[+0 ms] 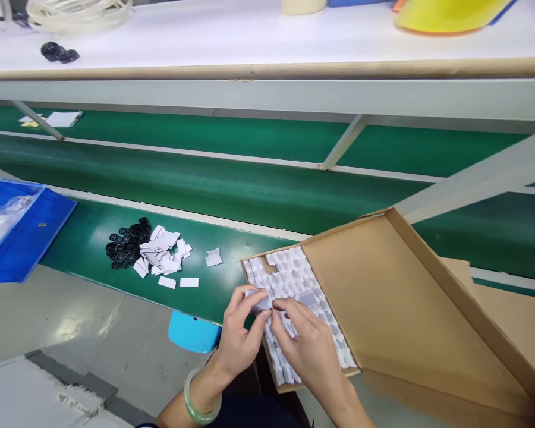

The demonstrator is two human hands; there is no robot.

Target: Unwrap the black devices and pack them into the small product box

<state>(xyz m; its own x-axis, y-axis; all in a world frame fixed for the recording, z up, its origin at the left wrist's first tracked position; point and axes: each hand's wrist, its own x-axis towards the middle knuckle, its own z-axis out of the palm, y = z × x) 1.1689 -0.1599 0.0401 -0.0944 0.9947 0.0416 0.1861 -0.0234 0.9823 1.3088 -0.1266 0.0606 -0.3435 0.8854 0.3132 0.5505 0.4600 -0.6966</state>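
Note:
Between both hands is a small folded white card piece point(262, 304), held above the open cardboard box. My left hand point(242, 327) pinches it from the left with thumb and fingers. From the right, the thumb and fingertips of my right hand point(305, 333) close on its edge; the fingers partly hide it. Below them the cardboard box point(289, 389) is packed with rows of small folded white pieces point(289, 264), with a gap near its far left corner. Its lid point(383, 297) lies open to the right.
On the green bench point(205, 226) lie a heap of black rings point(127, 246), a pile of white cards point(163, 249) and a single folded card point(213, 257). A blue bin point(31, 238) stands left, a blue stool point(194, 333) below. A shelf point(232, 44) crosses above.

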